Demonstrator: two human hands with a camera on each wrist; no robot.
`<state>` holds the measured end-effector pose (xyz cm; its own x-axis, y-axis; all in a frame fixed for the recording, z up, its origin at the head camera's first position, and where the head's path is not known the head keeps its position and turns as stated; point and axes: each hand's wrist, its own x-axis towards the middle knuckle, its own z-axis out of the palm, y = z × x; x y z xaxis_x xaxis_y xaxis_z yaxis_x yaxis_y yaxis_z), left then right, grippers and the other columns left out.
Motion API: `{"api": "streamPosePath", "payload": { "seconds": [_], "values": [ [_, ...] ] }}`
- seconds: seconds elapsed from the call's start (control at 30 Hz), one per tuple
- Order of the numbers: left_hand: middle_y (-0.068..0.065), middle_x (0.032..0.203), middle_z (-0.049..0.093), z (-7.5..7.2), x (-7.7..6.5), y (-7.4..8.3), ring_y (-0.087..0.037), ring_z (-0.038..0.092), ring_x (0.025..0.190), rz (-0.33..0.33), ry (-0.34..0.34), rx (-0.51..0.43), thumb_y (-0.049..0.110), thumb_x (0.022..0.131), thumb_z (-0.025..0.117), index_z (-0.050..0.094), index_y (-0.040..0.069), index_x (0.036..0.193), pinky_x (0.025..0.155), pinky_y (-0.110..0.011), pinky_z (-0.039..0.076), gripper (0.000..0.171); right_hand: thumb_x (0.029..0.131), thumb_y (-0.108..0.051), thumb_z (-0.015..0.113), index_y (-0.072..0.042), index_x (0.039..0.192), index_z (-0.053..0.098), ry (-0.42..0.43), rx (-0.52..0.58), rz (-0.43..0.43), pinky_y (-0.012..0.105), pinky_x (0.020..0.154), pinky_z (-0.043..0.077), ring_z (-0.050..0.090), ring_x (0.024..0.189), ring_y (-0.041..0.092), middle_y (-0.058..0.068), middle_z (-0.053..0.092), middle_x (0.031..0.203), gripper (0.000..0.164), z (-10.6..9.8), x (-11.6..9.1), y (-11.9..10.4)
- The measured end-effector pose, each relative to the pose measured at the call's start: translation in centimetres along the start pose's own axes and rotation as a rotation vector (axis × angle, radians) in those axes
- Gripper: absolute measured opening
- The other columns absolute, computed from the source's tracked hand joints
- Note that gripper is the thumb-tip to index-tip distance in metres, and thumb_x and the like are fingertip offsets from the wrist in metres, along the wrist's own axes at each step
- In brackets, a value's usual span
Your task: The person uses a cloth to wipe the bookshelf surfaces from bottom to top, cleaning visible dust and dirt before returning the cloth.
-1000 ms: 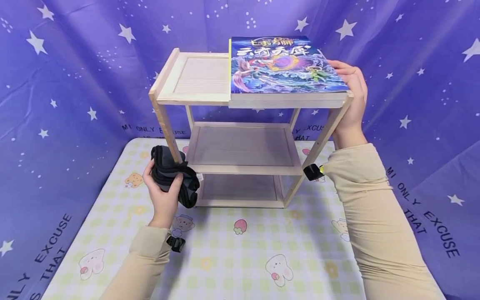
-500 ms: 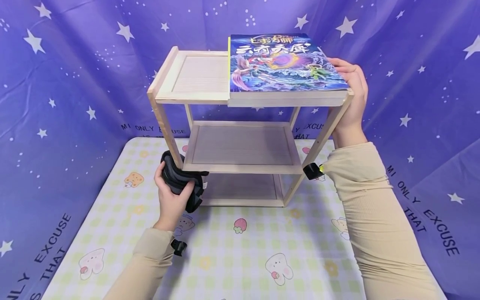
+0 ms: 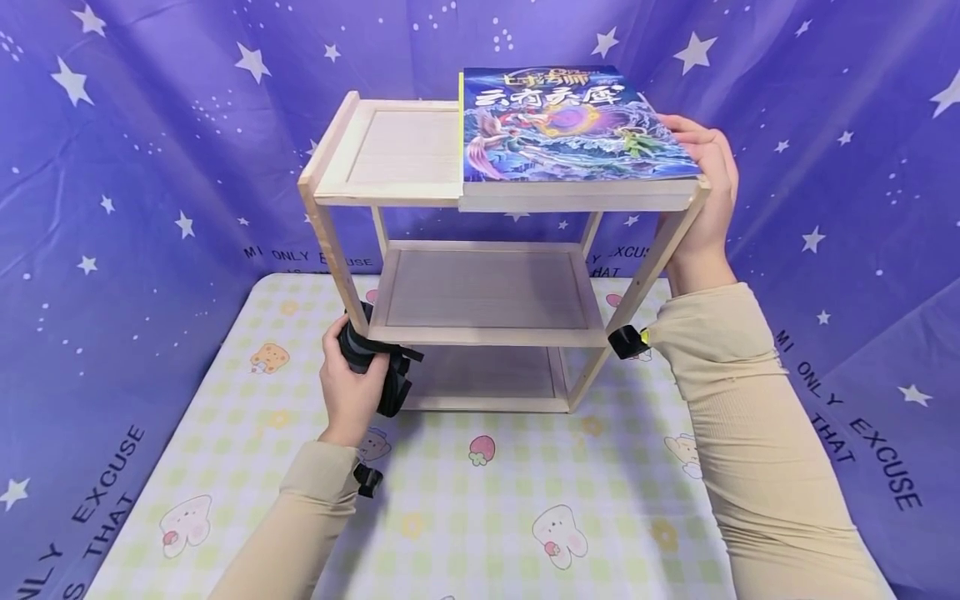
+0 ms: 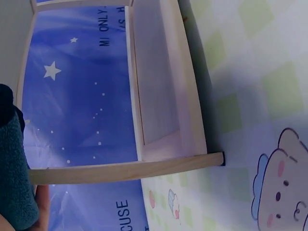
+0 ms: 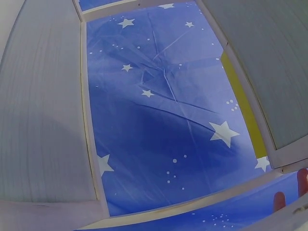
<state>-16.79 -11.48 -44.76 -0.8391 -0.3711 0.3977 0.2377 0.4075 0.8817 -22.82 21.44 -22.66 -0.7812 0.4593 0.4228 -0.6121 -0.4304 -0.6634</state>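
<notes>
A three-tier wooden shelf (image 3: 487,337) stands on the table. My left hand (image 3: 348,387) grips a dark grey folded cloth (image 3: 392,390) with black edges; its exact kind is unclear. Both are at the shelf's left front leg, just below middle-tier height, and the leg partly covers the cloth. In the left wrist view the cloth (image 4: 17,173) looks fuzzy and sits beside the leg (image 4: 120,173). My right hand (image 3: 708,187) holds the shelf's upper right side, next to a thick blue illustrated book (image 3: 562,137) on the top tier. Only fingertips (image 5: 302,182) show in the right wrist view.
A checked tablecloth (image 3: 480,517) with cartoon prints lies under the shelf. Purple curtains (image 3: 150,167) with white stars surround the table at the back and sides. The middle tier (image 3: 487,287) and bottom tier (image 3: 487,373) face forward.
My left hand has moved right with the cloth, bringing it in against and partly behind the left front leg. The right hand, book and shelf have stayed in place.
</notes>
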Motion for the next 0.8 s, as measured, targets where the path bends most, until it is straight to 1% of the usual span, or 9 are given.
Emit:
{"api": "streamPosePath", "payload": {
  "seconds": [0.13, 0.23, 0.33, 0.57, 0.63, 0.8],
  "values": [
    [-0.021, 0.117, 0.068, 0.2, -0.2, 0.0, -0.033, 0.065, 0.095, 0.008, 0.016, -0.006, 0.014, 0.085, 0.069, 0.044, 0.012, 0.142, 0.082, -0.044, 0.048, 0.062, 0.093, 0.004, 0.034, 0.004, 0.082, 0.060, -0.004, 0.001, -0.001, 0.027, 0.086, 0.051, 0.061, 0.107, 0.028, 0.018, 0.067, 0.108, 0.028, -0.1, -0.1, -0.1],
    [-0.021, 0.116, 0.068, 0.4, -0.3, 0.0, -0.034, 0.065, 0.094, 0.004, 0.033, -0.002, 0.015, 0.085, 0.069, 0.044, 0.012, 0.141, 0.081, -0.045, 0.048, 0.061, 0.093, 0.004, 0.034, 0.004, 0.081, 0.060, -0.006, 0.016, -0.002, 0.027, 0.087, 0.051, 0.062, 0.106, 0.029, 0.018, 0.068, 0.107, 0.028, -0.1, -0.1, -0.1],
    [-0.021, 0.117, 0.067, 0.5, -0.4, 0.0, -0.035, 0.065, 0.095, 0.000, 0.036, 0.000, 0.015, 0.086, 0.068, 0.044, 0.012, 0.141, 0.081, -0.045, 0.047, 0.061, 0.094, 0.005, 0.034, 0.005, 0.081, 0.060, -0.003, 0.027, -0.004, 0.027, 0.086, 0.051, 0.062, 0.105, 0.029, 0.019, 0.068, 0.107, 0.029, 0.0, -0.1, -0.1],
    [-0.021, 0.121, 0.066, 0.5, -1.0, -0.6, -0.034, 0.064, 0.097, -0.034, 0.019, -0.022, 0.014, 0.085, 0.068, 0.044, 0.012, 0.141, 0.082, -0.044, 0.047, 0.062, 0.094, 0.005, 0.034, 0.005, 0.081, 0.060, 0.001, 0.027, 0.007, 0.027, 0.086, 0.052, 0.062, 0.106, 0.029, 0.019, 0.067, 0.108, 0.029, -0.1, -0.3, 0.1],
    [-0.021, 0.121, 0.066, 0.5, -1.1, -0.7, -0.034, 0.064, 0.095, -0.044, 0.014, -0.022, 0.014, 0.085, 0.067, 0.043, 0.013, 0.142, 0.081, -0.044, 0.047, 0.062, 0.094, 0.005, 0.034, 0.005, 0.081, 0.059, 0.000, 0.033, 0.008, 0.028, 0.086, 0.052, 0.062, 0.106, 0.029, 0.019, 0.067, 0.108, 0.029, 0.0, -0.2, 0.1],
    [-0.020, 0.122, 0.066, 0.6, -1.2, -1.1, -0.032, 0.064, 0.092, -0.073, -0.025, -0.009, 0.013, 0.087, 0.065, 0.040, 0.013, 0.144, 0.078, -0.043, 0.046, 0.063, 0.094, 0.005, 0.034, 0.005, 0.081, 0.059, 0.004, 0.041, 0.007, 0.028, 0.088, 0.051, 0.062, 0.107, 0.030, 0.019, 0.067, 0.108, 0.029, 0.1, -0.1, 0.0]
  ]
}}
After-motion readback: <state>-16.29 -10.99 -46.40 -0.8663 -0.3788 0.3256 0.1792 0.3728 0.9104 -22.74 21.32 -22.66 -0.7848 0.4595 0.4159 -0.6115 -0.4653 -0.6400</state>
